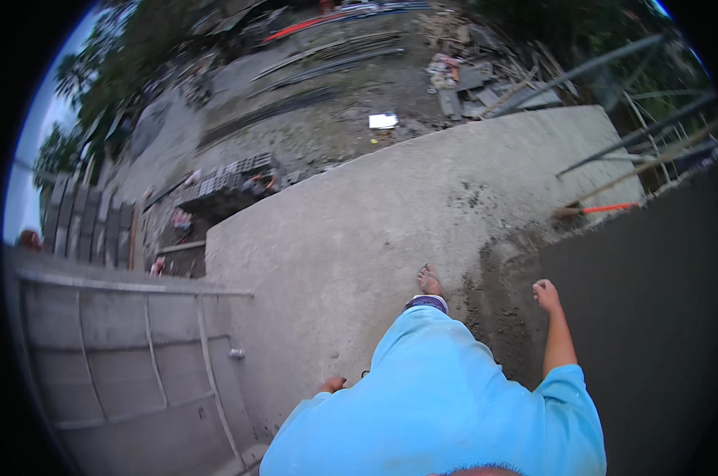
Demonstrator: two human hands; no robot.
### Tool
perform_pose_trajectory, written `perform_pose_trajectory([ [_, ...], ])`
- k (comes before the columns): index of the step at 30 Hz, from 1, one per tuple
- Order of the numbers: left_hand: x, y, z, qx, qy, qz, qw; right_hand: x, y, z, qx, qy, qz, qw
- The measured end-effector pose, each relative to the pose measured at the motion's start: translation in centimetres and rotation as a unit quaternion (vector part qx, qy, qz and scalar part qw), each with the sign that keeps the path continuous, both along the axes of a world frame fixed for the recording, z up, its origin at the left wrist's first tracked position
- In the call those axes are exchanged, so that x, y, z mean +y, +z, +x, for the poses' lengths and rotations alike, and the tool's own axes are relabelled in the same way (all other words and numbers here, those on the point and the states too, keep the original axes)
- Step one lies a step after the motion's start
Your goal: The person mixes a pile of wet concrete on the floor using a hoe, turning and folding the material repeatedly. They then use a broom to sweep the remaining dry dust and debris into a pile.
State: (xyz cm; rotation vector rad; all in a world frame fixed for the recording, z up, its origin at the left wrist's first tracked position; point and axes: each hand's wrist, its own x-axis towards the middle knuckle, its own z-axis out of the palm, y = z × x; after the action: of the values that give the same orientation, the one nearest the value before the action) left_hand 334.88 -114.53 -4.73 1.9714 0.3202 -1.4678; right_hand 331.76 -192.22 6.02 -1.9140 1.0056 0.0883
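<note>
My right hand (547, 294) hangs at my side with its fingers curled in, and nothing shows in it. Behind it is a wall face of smooth dark grey plaster (638, 309). On the other side of my light blue shirt, my left hand (334, 384) is low and partly covered by the shirt; whether it holds anything cannot be told. One sandalled foot (430, 281) is on the pale concrete slab (335, 238), beside a strip of wet mortar crumbs (483, 309).
A metal frame (147, 291) stands at the left by a grey wall. Scaffold poles (632, 134) and an orange-handled tool (608, 208) are at the upper right. Beyond the slab's edge, the lower ground has stacked hollow blocks (228, 181), rods and rubble; a person is near the blocks.
</note>
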Motion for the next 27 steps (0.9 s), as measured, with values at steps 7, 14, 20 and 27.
perform_pose_trajectory([
  [7, -22.9, 4.0, 31.5, -0.258, -0.017, 0.009, 0.966, -8.5, 8.5, 13.7, 0.115, 0.099, -0.194, 0.969],
  [14, -41.9, 23.3, 50.2, -0.403, -0.03, -0.133, 0.905, -19.6, 11.7, 19.6, 0.252, 0.026, -0.248, 0.935],
  [20, -33.7, 19.9, 50.7, -0.356, 0.019, 0.068, 0.932, -39.5, 8.1, 22.1, 0.418, 0.043, -0.4, 0.814],
  [27, -40.4, 26.7, 30.9, 0.183, 0.145, 0.316, 0.92, -49.8, 4.6, 17.5, 0.616, 0.108, -0.339, 0.703],
])
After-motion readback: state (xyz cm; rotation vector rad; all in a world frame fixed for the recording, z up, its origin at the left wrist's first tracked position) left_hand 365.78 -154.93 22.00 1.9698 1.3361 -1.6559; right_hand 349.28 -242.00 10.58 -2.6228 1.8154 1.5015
